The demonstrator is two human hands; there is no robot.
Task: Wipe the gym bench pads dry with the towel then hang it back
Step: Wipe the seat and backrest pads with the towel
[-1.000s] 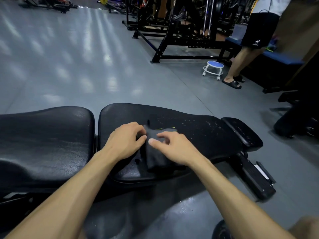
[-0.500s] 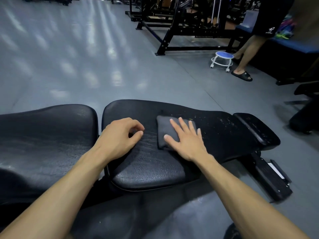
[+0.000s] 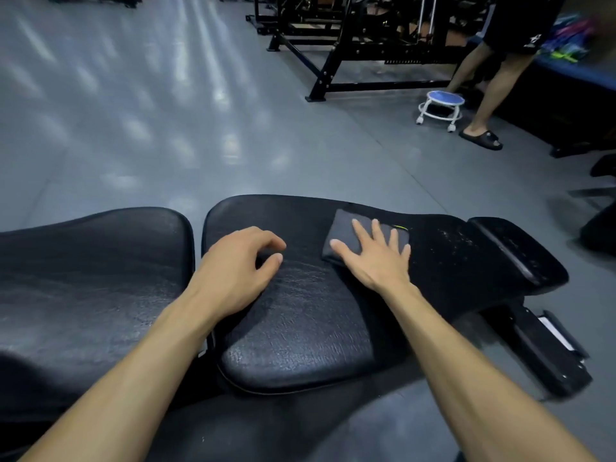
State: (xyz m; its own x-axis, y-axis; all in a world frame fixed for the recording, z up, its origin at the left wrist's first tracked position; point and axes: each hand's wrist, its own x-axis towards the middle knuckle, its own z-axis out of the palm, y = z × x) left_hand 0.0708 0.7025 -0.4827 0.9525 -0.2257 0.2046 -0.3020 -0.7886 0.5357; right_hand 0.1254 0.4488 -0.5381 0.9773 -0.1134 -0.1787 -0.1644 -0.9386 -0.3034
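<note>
A black gym bench lies across the view, with a large left pad, a middle pad and a small end pad at the right. A folded dark grey towel lies on the far right part of the middle pad. My right hand presses flat on the towel, fingers spread, covering its near half. My left hand rests loosely curled on the middle pad, left of the towel and apart from it, holding nothing. White droplets speckle the pad just right of the towel.
The bench's black foot bracket sticks out at lower right. On the grey floor beyond stand a black rack frame and a small blue-topped rolling stool. A person's legs in dark slides stand at upper right.
My left hand let go of the towel and stayed curled on the pad. My right hand flattened on the towel and slid it to the right and farther away along the middle pad.
</note>
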